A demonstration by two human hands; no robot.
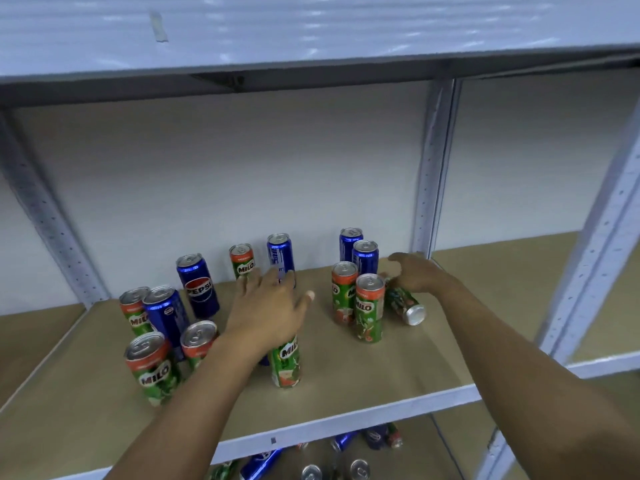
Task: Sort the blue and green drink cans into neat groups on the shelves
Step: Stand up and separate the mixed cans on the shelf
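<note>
Blue Pepsi cans and green Milo cans stand mixed on a brown shelf board (346, 372). My right hand (414, 273) grips a green Milo can (405, 303) that lies tilted on its side, right of two upright Milo cans (370, 306) and two blue cans (364, 256). My left hand (268, 306) hovers with fingers spread over the middle of the shelf, reaching toward an upright blue can (280, 254) and a Milo can (241, 260) at the back. A Milo can (285, 362) stands just under my left wrist. More mixed cans (166, 313) crowd the left.
White metal uprights (434, 168) frame the bay, and an upper shelf (311, 60) hangs low overhead. On the shelf below, several blue and green cans (343, 441) lie jumbled. Bare board lies to the right of the post (502, 271).
</note>
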